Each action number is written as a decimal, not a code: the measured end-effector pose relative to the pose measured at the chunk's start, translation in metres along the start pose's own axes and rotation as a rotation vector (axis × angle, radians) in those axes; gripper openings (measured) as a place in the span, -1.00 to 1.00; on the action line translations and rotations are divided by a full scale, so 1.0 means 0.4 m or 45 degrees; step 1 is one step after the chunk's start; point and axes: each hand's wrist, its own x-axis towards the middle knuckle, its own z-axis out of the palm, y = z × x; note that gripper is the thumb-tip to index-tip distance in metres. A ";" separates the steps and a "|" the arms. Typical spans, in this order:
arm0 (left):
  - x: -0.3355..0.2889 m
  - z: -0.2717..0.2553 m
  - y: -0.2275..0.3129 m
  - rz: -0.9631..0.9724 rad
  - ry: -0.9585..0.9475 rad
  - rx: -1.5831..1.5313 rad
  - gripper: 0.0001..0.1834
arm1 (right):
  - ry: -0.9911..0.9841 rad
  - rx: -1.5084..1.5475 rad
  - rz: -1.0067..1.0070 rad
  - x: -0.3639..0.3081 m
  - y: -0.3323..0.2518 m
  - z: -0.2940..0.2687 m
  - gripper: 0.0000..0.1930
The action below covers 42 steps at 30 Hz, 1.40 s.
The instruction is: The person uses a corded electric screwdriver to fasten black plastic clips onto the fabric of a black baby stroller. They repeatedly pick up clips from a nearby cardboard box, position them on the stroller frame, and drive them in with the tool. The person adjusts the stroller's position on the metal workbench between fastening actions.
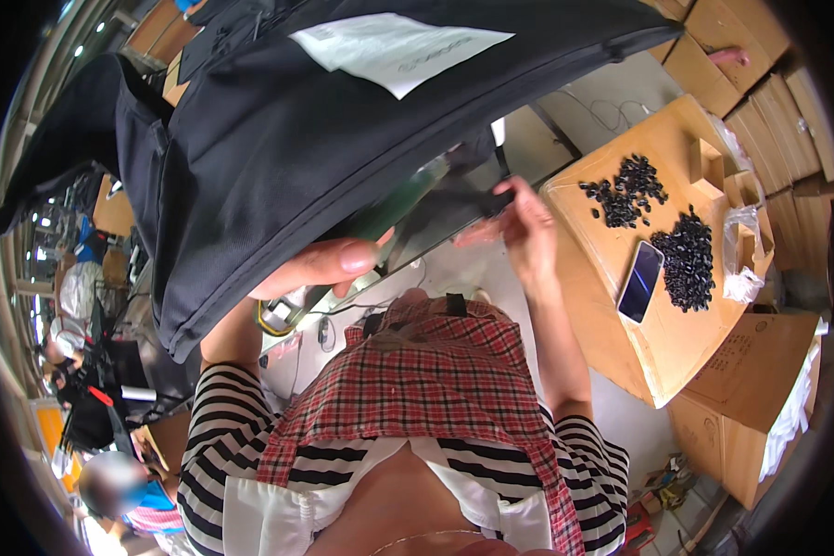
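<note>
A large black fabric bag (250,157) is held up across the upper part of the view, with a white printed sheet (398,46) on its outer face. My left hand (320,264) is closed on its lower edge; the thumb shows, while the other fingers are mostly behind the fabric. To the right of it, my right hand (524,227) grips a black strap (473,202) between thumb and fingers. Where the strap's far end leads is hidden under the bag.
On the right, a cardboard-topped table (584,269) bears two heaps of small black plastic pieces (688,259), a phone (640,282) and small open boxes (707,169). Cartons (741,389) stand beyond. Another person (148,500) is at the lower left, near cluttered benches.
</note>
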 end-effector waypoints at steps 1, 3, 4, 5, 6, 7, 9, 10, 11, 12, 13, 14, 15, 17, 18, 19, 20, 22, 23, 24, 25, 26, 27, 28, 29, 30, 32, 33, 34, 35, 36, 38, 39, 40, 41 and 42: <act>-0.003 0.004 0.012 -0.060 0.012 0.043 0.05 | 0.240 0.068 -0.088 0.032 -0.041 -0.001 -0.70; 0.004 0.006 0.004 -0.033 -0.005 0.020 0.06 | 0.392 0.207 -0.206 0.087 -0.143 0.023 -0.63; 0.013 0.005 0.004 -0.033 -0.024 0.008 0.08 | 0.399 0.245 -0.239 0.114 -0.187 0.038 -0.61; 0.017 0.005 0.003 -0.036 -0.033 -0.005 0.09 | 0.405 0.284 -0.260 0.129 -0.228 0.075 -0.59; 0.020 0.008 0.013 -0.037 -0.033 -0.024 0.10 | 0.339 0.310 -0.283 0.139 -0.261 0.120 -0.58; 0.025 0.008 0.019 -0.034 -0.055 -0.031 0.11 | 0.274 0.339 -0.319 0.148 -0.294 0.154 -0.56; 0.033 0.005 0.025 -0.030 -0.093 -0.054 0.13 | 0.145 0.287 -0.373 0.157 -0.341 0.189 -0.52; 0.032 0.000 0.022 -0.030 -0.103 -0.053 0.13 | 0.193 0.313 -0.409 0.154 -0.365 0.209 -0.54; 0.028 0.002 0.025 -0.043 -0.108 -0.059 0.13 | 0.246 0.338 -0.443 0.149 -0.387 0.224 -0.57; 0.032 -0.001 0.023 -0.060 -0.112 -0.070 0.13 | 0.302 0.340 -0.495 0.160 -0.403 0.217 -0.57; 0.037 -0.005 0.023 -0.076 -0.110 -0.077 0.14 | 0.358 0.343 -0.544 0.186 -0.419 0.195 -0.57; 0.036 -0.005 0.012 -0.080 -0.100 -0.098 0.14 | 0.421 0.343 -0.596 0.213 -0.437 0.155 -0.57; 0.038 -0.001 0.012 -0.081 -0.086 -0.097 0.16 | 0.418 0.376 -0.660 0.248 -0.468 0.077 -0.55; 0.041 0.012 0.024 -0.082 -0.059 -0.081 0.19 | 0.420 0.443 -0.791 0.320 -0.562 -0.140 -0.46; 0.033 0.017 0.026 -0.097 -0.026 -0.072 0.20 | 0.567 0.348 -0.886 0.332 -0.610 -0.221 -0.49; 0.037 0.017 0.036 -0.074 -0.070 -0.052 0.20 | 0.492 0.360 -0.947 0.340 -0.705 -0.405 -0.51; 0.023 0.019 0.029 -0.095 -0.027 -0.056 0.20 | 0.768 0.445 -0.978 0.335 -0.756 -0.421 -0.56; 0.047 -0.006 0.032 -0.046 -0.111 -0.064 0.20 | 0.718 0.679 -1.187 0.239 -0.974 -0.703 -0.74; 0.045 -0.015 0.026 -0.042 -0.115 -0.074 0.20 | 0.898 0.508 -1.225 0.193 -1.047 -0.750 -0.80; 0.050 -0.034 0.012 -0.037 -0.150 -0.071 0.20 | 1.078 0.322 -1.283 0.108 -1.142 -0.793 -0.84; 0.048 -0.063 -0.008 -0.014 -0.192 -0.080 0.20 | 1.208 -0.031 -1.204 -0.047 -1.252 -0.837 -0.88; 0.042 -0.041 -0.011 -0.066 -0.135 -0.081 0.20 | 1.318 0.252 -1.199 -0.029 -1.229 -0.803 -0.81; 0.023 -0.015 0.002 -0.123 -0.060 -0.074 0.19 | 1.384 0.193 -1.177 0.021 -1.171 -0.707 -0.77; 0.028 -0.015 0.018 -0.119 -0.082 -0.081 0.19 | 1.421 0.129 -1.248 -0.033 -1.201 -0.696 -0.78; 0.026 -0.020 0.020 -0.115 -0.088 -0.083 0.18 | 1.458 0.058 -1.307 -0.074 -1.218 -0.690 -0.79; 0.030 -0.020 0.020 -0.107 -0.093 -0.098 0.17 | 1.465 -0.001 -1.331 -0.099 -1.226 -0.685 -0.79; 0.040 -0.019 0.019 -0.087 -0.103 -0.127 0.16 | 1.363 -0.125 -1.216 -0.134 -1.243 -0.670 -0.82; 0.037 -0.021 0.022 -0.082 -0.108 -0.116 0.16 | 1.295 -0.112 -1.119 -0.130 -1.234 -0.653 -0.84; 0.037 -0.021 0.023 -0.076 -0.119 -0.107 0.16 | 1.260 -0.201 -1.100 -0.135 -1.228 -0.635 -0.81; 0.034 -0.025 0.027 -0.068 -0.126 -0.102 0.15 | 1.214 -0.285 -1.073 -0.130 -1.215 -0.619 -0.76; 0.036 -0.027 0.032 -0.058 -0.108 -0.100 0.15 | 1.185 -0.423 -1.080 -0.122 -1.216 -0.613 -0.70; 0.037 -0.011 0.046 -0.051 -0.058 -0.089 0.15 | 1.123 -0.666 -1.136 -0.059 -1.137 -0.509 -0.70; 0.041 -0.006 0.051 -0.048 -0.039 -0.084 0.15 | 1.040 -0.811 -1.204 -0.033 -1.055 -0.383 -0.71; 0.042 -0.007 0.043 -0.048 -0.007 -0.094 0.15 | 0.943 -0.959 -1.267 0.011 -0.969 -0.248 -0.73; 0.039 -0.008 0.041 -0.031 0.022 -0.109 0.16 | 0.808 -1.113 -1.108 0.038 -0.846 -0.107 -0.78; 0.050 -0.004 0.045 0.013 0.005 -0.137 0.16 | 0.646 -1.427 -1.101 0.061 -0.720 -0.007 -0.81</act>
